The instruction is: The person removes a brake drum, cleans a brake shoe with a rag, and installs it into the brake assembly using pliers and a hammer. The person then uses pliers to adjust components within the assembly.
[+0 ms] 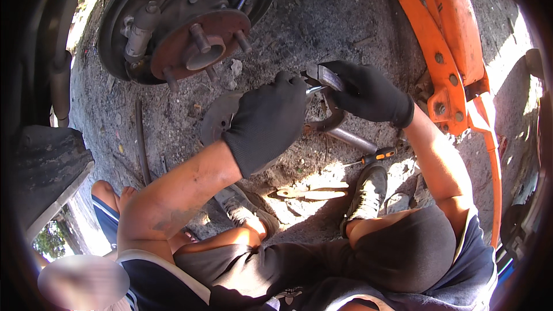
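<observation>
Both of my hands wear black gloves and meet in front of the wheel hub. My right hand [368, 89] is closed round a curved metal brake shoe [328, 76], whose thick edge sticks out past the fingers. My left hand [268, 118] makes a fist just beside it. A shiny metal tool [314, 88] pokes out of this fist against the brake shoe; the rest of it is hidden. Above the hands to the left is the rusty wheel hub [173, 52] with several studs, in front of the dark brake backing plate [245, 6].
On the dirt ground lie pliers [311, 192], an orange-and-black-handled screwdriver [385, 152], a metal bar [352, 139] and a dark rod [140, 138]. A round metal plate [216, 121] lies behind my left wrist. An orange jack [443, 57] stands at right. Another person's leg [105, 201] shows at left.
</observation>
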The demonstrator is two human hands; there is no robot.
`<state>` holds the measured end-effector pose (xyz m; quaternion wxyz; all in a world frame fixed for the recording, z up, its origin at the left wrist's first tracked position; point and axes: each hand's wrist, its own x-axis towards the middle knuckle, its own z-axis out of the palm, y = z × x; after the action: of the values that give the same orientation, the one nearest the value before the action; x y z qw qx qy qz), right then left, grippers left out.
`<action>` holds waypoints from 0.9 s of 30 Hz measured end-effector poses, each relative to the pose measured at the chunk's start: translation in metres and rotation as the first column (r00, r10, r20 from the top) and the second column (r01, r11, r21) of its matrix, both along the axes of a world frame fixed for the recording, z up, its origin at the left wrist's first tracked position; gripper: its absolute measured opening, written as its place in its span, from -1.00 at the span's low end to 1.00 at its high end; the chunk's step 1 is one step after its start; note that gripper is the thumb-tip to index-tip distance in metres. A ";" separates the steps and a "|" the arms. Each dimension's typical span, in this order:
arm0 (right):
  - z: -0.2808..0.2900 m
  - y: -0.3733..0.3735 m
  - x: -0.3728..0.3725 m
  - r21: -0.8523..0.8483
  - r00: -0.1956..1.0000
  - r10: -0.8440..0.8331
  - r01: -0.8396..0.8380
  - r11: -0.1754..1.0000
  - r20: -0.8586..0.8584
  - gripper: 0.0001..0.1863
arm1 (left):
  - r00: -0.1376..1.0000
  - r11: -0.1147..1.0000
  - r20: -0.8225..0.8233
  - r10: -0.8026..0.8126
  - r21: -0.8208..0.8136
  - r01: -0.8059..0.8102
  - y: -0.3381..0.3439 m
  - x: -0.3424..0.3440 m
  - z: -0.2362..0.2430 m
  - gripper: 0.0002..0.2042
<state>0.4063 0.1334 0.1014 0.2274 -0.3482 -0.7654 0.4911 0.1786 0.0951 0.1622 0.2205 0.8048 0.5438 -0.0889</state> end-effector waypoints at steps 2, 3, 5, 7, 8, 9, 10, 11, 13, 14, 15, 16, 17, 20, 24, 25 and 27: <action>0.007 0.000 0.001 -0.064 1.000 0.018 -0.018 0.998 -0.003 -0.55 | 0.999 0.995 0.026 -0.039 0.096 0.036 -0.004 -0.005 0.000 -0.76; 0.009 0.001 0.001 -0.095 1.000 0.028 -0.028 0.995 -0.004 -0.55 | 0.998 0.988 0.037 -0.059 0.145 0.053 -0.005 -0.007 -0.001 -0.76; 0.010 0.003 0.002 -0.110 0.998 0.064 -0.066 0.992 -0.023 -0.54 | 0.987 0.985 0.144 -0.077 0.162 0.053 -0.005 -0.014 0.004 -0.75; 0.013 0.005 0.002 -0.140 0.994 0.098 -0.104 0.985 -0.054 -0.54 | 0.975 0.980 0.188 -0.117 0.181 0.083 -0.001 -0.019 0.011 -0.76; 0.016 0.006 0.002 -0.160 0.990 0.116 -0.127 0.979 -0.075 -0.54 | 0.973 0.975 0.179 -0.145 0.191 0.110 0.004 -0.021 0.015 -0.77; 0.018 0.007 0.002 -0.179 0.986 0.134 -0.150 0.972 -0.097 -0.55 | 0.970 0.970 0.170 -0.172 0.202 0.137 0.007 -0.022 0.017 -0.77; 0.017 0.008 0.001 -0.139 0.985 0.127 -0.142 0.980 -0.113 -0.55 | 0.972 0.980 0.186 -0.141 0.169 0.110 0.009 -0.023 0.019 -0.77; 0.016 0.007 0.000 -0.101 0.985 0.117 -0.130 0.986 -0.129 -0.55 | 0.973 0.987 0.202 -0.112 0.133 0.086 0.011 -0.023 0.020 -0.76; 0.015 0.005 0.000 -0.033 0.989 0.084 -0.089 0.996 -0.122 -0.56 | 0.973 0.985 0.201 -0.117 0.147 0.088 0.011 -0.022 0.023 -0.76; 0.016 0.003 0.000 -0.002 0.993 0.060 -0.061 0.998 -0.100 -0.56 | 0.972 0.974 0.182 -0.150 0.197 0.114 0.010 -0.022 0.025 -0.77; 0.016 0.002 -0.001 0.030 0.996 0.035 -0.033 0.999 -0.080 -0.56 | 0.970 0.959 0.161 -0.183 0.245 0.141 0.009 -0.022 0.026 -0.78; 0.019 0.001 -0.001 -0.015 0.998 0.028 -0.029 0.999 -0.053 -0.56 | 0.968 0.951 0.163 -0.193 0.272 0.144 0.009 -0.022 0.027 -0.78; 0.023 0.001 -0.001 -0.060 0.999 0.022 -0.024 0.998 -0.023 -0.56 | 0.965 0.943 0.168 -0.202 0.300 0.145 0.009 -0.023 0.026 -0.77; 0.020 0.002 -0.003 -0.038 0.999 0.002 -0.004 0.999 -0.051 -0.57 | 0.979 0.927 0.067 -0.193 0.339 0.160 0.010 -0.018 0.031 -0.77; 0.028 -0.004 -0.013 0.042 0.992 -0.093 0.089 0.995 0.091 -0.60 | 0.944 0.810 -0.083 -0.319 0.494 0.317 0.020 -0.015 0.044 -0.77; 0.029 -0.005 -0.015 0.015 0.993 -0.104 0.103 0.995 0.064 -0.61 | 0.939 0.816 -0.137 -0.314 0.467 0.341 0.023 -0.013 0.046 -0.78; 0.029 -0.005 -0.017 -0.035 0.993 -0.122 0.122 0.992 0.005 -0.62 | 0.921 0.829 -0.250 -0.300 0.409 0.381 0.024 -0.007 0.050 -0.79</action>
<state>0.3893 0.1284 0.1309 0.2496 -0.3991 -0.7342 0.4893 0.1712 0.1195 0.2122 -0.0399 0.9069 0.4137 -0.0689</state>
